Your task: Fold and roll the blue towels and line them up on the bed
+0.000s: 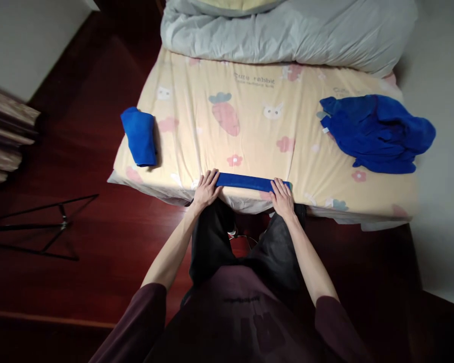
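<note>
A blue cloth (245,181) folded into a long narrow strip lies along the bed's near edge. My left hand (205,189) presses flat on its left end, fingers spread. At the strip's right end, my right hand (282,196) rests palm down on it. Both hands lie on the cloth rather than gripping it.
The bed (249,126) has a yellow cartoon-print sheet. A folded blue cloth (139,135) sits at its left edge, a heap of loose blue cloths (376,132) at its right. A grey duvet (287,30) lies at the far end. A black tripod stand (56,222) is on the dark floor, left.
</note>
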A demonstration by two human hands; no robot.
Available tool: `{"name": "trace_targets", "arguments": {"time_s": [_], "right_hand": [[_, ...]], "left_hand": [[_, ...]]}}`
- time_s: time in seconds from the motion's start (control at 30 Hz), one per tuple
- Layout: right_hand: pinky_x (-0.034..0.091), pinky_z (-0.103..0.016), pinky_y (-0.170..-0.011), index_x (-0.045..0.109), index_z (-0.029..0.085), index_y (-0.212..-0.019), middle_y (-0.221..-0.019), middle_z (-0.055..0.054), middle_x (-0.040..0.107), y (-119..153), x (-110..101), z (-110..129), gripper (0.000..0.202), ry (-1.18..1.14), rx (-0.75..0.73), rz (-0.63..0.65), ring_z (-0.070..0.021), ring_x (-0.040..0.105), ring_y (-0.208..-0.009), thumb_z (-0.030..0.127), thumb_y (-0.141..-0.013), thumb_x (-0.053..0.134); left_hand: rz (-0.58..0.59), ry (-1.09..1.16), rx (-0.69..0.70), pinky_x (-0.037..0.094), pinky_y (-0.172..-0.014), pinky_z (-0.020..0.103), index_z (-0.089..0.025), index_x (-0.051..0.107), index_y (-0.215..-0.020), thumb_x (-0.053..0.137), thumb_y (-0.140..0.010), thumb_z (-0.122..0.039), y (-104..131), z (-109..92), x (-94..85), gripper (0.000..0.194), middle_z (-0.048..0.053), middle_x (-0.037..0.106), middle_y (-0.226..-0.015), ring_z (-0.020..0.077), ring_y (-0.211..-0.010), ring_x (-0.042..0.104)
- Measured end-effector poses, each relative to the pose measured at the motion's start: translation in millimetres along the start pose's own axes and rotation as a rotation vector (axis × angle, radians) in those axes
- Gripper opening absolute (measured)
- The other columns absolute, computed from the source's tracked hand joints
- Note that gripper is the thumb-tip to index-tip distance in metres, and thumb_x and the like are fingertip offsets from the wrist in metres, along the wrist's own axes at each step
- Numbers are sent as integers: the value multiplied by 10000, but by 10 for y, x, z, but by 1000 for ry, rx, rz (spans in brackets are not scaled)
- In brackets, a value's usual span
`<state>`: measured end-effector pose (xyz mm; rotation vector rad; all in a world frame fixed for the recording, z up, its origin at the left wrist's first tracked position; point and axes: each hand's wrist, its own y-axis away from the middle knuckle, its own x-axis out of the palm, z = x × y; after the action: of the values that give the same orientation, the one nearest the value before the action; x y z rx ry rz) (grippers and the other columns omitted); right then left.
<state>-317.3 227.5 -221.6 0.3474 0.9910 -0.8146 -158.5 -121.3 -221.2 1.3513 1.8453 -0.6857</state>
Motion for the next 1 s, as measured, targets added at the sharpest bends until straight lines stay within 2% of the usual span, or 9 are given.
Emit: {"name": "trace_targets", "arguments": {"time_s": [0.13, 0.23, 0.3, 0.37, 0.5, 0.63, 0.73, 0.83, 1.0], "right_hand": [[283, -600, -1385, 558, 219, -1636, -1721, -123, 498, 55, -116, -135, 563, 23, 51, -45, -284, 405, -1655, 341, -1106, 413], [357, -598, -1349, 635, 200, -1552, -1666, -150, 564, 1, -228, -255, 523, 24, 72, -69, -312, 466, -1614, 319, -1075, 460], [393, -592, -1330, 681, 195, -1485, -1620, -161, 607, -86, -330, -353, 500, 5, 57, -58, -327, 531, -1558, 270, -1011, 543], [429, -573, -1311, 706, 200, -1436, -1559, -158, 658, -206, -441, -447, 515, -24, 41, 0, -329, 598, -1488, 219, -929, 620], [506, -550, -1241, 745, 196, -1352, -1411, -153, 741, -478, -630, -555, 536, -24, 53, 210, -346, 695, -1345, 224, -816, 760], [573, -477, -1147, 767, 187, -1291, -1318, -137, 774, -664, -728, -546, 556, 27, 78, 351, -325, 749, -1226, 150, -737, 790], [587, -411, -1113, 767, 179, -1288, -1306, -133, 779, -739, -740, -525, 592, 56, 95, 413, -303, 760, -1203, 96, -702, 776], [586, -398, -1108, 769, 180, -1286, -1318, -139, 776, -802, -725, -515, 606, 90, 103, 454, -305, 758, -1212, 96, -686, 785], [605, -381, -1050, 773, 203, -1258, -1274, -116, 806, -901, -715, -481, 613, 90, 152, 548, -298, 780, -1165, 98, -654, 793]], "left_hand": [[-96, 112, -139, 143, -1411, 596, -155, 487, -1644, 575, -996, -471, 259, 62, -137, 727, 201, 365, -1781, 381, -1709, 239], [-253, 433, -362, 166, -1418, 589, -221, 618, -1497, 711, -906, -389, 570, -37, -128, 621, 209, 445, -1715, 414, -1687, 274], [-271, 647, -488, 271, -1386, 608, -262, 717, -1320, 762, -868, -331, 737, -154, -51, 459, 214, 613, -1522, 441, -1575, 457], [-194, 806, -538, 444, -1279, 632, -262, 769, -1143, 785, -858, -305, 785, -308, 67, 289, 199, 737, -1255, 438, -1340, 668], [-75, 1264, -619, 641, -1069, 486, -203, 758, -1001, 806, -903, -330, 459, -670, 304, 167, 175, 783, -1115, 317, -1084, 796], [-189, 1786, -898, 661, -962, 339, -194, 674, -841, 912, -847, -257, -28, -931, 386, 247, 76, 742, -836, 192, -853, 784], [-294, 1839, -941, 649, -867, 282, -205, 574, -746, 960, -822, -297, -235, -988, 392, 404, -46, 565, -594, 106, -600, 651], [-384, 1860, -950, 621, -790, 250, -210, 515, -707, 995, -775, -290, -344, -964, 397, 491, -102, 462, -531, 61, -487, 512], [-514, 1887, -988, 612, -794, 253, -185, 654, -865, 984, -770, -212, -511, -917, 358, 345, -17, 694, -736, 102, -627, 657]]}}
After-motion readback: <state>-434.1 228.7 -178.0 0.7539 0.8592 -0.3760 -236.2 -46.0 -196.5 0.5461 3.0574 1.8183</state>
